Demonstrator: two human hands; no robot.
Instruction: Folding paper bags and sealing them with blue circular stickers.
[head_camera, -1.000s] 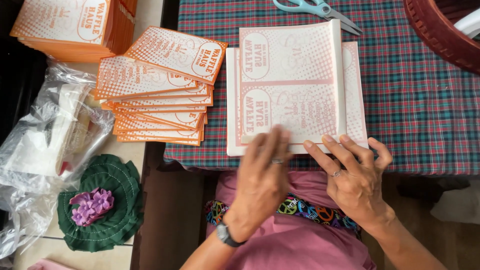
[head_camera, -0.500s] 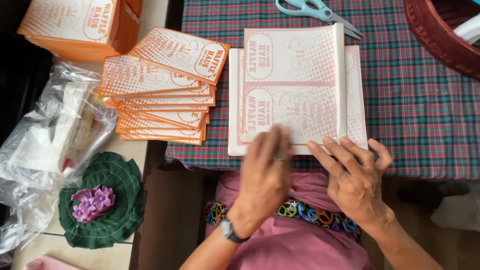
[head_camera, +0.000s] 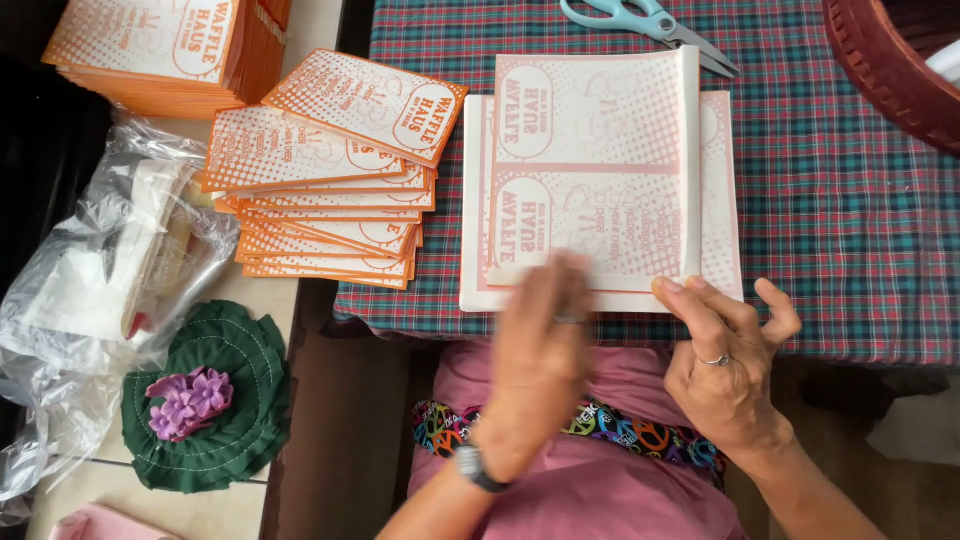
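The stack of flat pink-printed paper sheets (head_camera: 600, 180) lies on the plaid-clothed worktop (head_camera: 840, 220), its near edge under both hands. The left hand (head_camera: 540, 360) rests flat and blurred on that edge, fingers loosely spread; the right hand (head_camera: 725, 360) pinches the near right corner, fingers bent. To fold cleanly, I judge it best to pin the stack with the left palm — and lift only the top sheet, keeping edges square.
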